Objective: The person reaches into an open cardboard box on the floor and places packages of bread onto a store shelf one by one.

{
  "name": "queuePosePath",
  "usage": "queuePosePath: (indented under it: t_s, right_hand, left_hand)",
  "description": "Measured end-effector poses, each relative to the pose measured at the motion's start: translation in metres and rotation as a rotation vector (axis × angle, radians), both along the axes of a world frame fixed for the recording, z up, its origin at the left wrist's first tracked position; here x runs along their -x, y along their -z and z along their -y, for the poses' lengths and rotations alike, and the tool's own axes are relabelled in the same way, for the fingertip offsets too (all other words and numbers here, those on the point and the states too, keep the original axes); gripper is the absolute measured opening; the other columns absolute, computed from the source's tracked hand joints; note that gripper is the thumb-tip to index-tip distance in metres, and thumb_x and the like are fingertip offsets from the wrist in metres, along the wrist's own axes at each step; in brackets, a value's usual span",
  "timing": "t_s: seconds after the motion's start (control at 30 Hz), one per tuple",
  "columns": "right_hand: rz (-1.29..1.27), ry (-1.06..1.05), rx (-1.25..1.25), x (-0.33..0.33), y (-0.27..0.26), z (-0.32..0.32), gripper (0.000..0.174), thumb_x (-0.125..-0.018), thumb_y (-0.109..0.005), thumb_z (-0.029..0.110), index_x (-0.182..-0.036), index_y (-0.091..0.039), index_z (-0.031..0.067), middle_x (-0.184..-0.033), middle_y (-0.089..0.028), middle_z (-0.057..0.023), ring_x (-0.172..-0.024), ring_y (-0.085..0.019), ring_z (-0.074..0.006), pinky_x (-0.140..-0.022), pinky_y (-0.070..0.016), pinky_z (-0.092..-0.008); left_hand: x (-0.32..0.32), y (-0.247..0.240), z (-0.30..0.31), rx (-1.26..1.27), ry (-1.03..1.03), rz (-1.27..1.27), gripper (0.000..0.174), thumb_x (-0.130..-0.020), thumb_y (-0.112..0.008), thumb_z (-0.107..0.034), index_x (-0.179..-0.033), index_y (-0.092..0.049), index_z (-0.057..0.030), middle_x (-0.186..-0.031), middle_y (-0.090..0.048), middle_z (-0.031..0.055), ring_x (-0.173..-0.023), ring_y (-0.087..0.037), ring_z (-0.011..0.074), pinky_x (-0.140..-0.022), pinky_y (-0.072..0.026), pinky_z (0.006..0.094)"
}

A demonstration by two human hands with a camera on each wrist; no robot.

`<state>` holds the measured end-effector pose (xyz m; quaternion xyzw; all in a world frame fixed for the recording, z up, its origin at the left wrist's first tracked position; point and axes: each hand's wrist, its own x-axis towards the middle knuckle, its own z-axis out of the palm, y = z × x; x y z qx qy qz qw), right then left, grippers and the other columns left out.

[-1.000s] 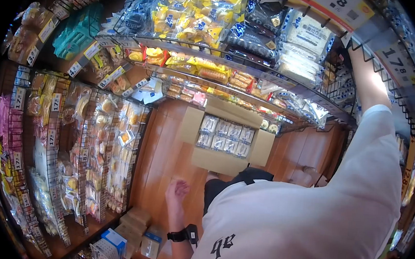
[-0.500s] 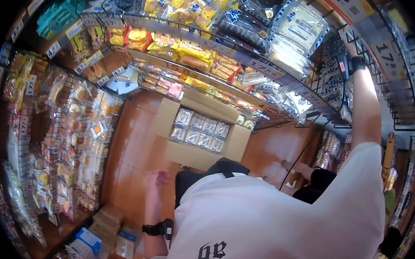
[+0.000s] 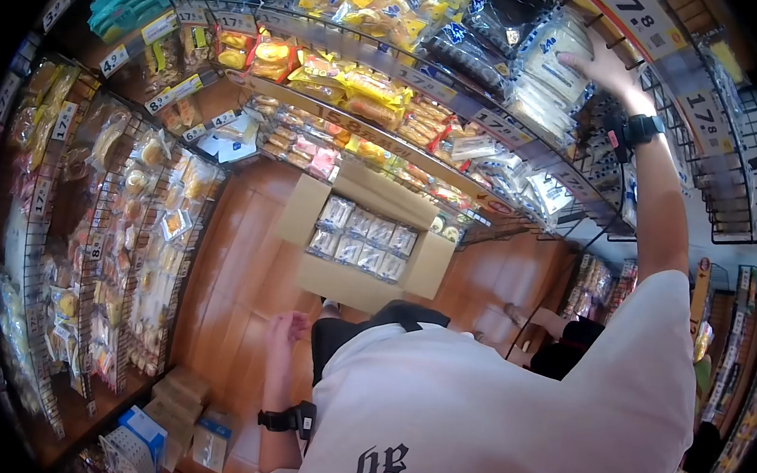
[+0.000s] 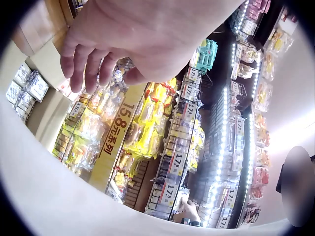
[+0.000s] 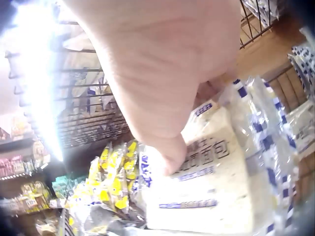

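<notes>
At the upper shelf my right hand (image 3: pixel 612 73) grips a clear-wrapped pack of sliced bread (image 5: pixel 211 191) with a white front and blue lettering. In the right wrist view the thumb lies across its front, and the other fingers go over the top edge, mostly hidden. More bread packs with blue-and-white checked edges (image 5: pixel 273 167) stand right behind it. Dark packs (image 3: pixel 468 61) and yellow-printed packs (image 3: pixel 361 8) fill the shelf to the left. My left hand (image 3: pixel 289 327) hangs low beside my body, fingers loosely curled, holding nothing.
An open cardboard carton (image 3: pixel 348 286) on the floor holds rows of small wrapped packs (image 3: pixel 366 227). Hanging snack racks (image 3: pixel 133 244) line the left side. A wire shelf (image 3: pixel 736 211) with price tags juts out at right. Another person's legs (image 3: pixel 557 335) show behind my right side.
My right hand, earlier reaching deep into the shelf at the right, has come left onto the front bread pack. The head view has shifted; the left hand still hangs low.
</notes>
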<state>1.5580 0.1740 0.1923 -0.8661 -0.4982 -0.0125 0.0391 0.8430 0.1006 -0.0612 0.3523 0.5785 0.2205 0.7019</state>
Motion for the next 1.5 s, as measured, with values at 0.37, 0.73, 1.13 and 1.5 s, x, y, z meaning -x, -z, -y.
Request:
queuePosePath:
  t_s: [0.37, 0.73, 1.13, 1.5]
  right_hand:
    - [0.397, -0.02, -0.132, 0.081, 0.002, 0.017, 0.084, -0.072, -0.087, 0.04, -0.132, -0.046, -0.0021, -0.119, -0.062, -0.028, -0.112, -0.062, -0.0415, -0.097, -0.0488, -0.0475]
    - [0.24, 0.087, -0.035, 0.076, -0.001, 0.003, 0.088, -0.073, -0.081, 0.041, -0.139, -0.046, -0.0044, -0.12, -0.065, -0.0289, -0.114, -0.064, -0.0417, -0.1, -0.0504, -0.0472]
    - [0.043, 0.108, 0.047, 0.06, -0.006, 0.022, 0.078, -0.079, -0.074, 0.052, -0.135, -0.054, 0.002, -0.122, -0.068, -0.0231, -0.113, -0.066, -0.0369, -0.096, -0.0515, -0.0437]
    - [-0.432, 0.449, 0.103, -0.103, 0.028, 0.103, 0.063, -0.085, -0.073, 0.051, -0.131, -0.067, 0.0095, -0.131, -0.065, -0.0196, -0.113, -0.067, -0.0321, -0.096, -0.0528, -0.0401]
  left_hand:
    - [0.016, 0.012, 0.007, -0.053, 0.012, 0.002, 0.031, -0.103, -0.053, -0.033, -0.111, -0.062, -0.0045, -0.106, -0.07, 0.0105, -0.097, -0.07, 0.0212, -0.083, -0.0521, 0.0321]
    - [0.007, -0.001, 0.007, -0.058, 0.016, -0.049, 0.025, -0.105, -0.051, -0.028, -0.106, -0.062, -0.0057, -0.105, -0.073, 0.0091, -0.091, -0.07, 0.0181, -0.079, -0.0499, 0.0309]
    - [0.01, 0.025, 0.0, -0.051, 0.059, -0.012, 0.027, -0.104, -0.053, -0.028, -0.109, -0.064, -0.0033, -0.104, -0.072, 0.0104, -0.094, -0.07, 0.0206, -0.079, -0.0529, 0.031]
    - [0.009, 0.019, 0.0, -0.068, 0.031, 0.001, 0.028, -0.104, -0.052, -0.028, -0.109, -0.064, -0.0032, -0.104, -0.071, 0.0103, -0.095, -0.07, 0.0206, -0.082, -0.0529, 0.0326]
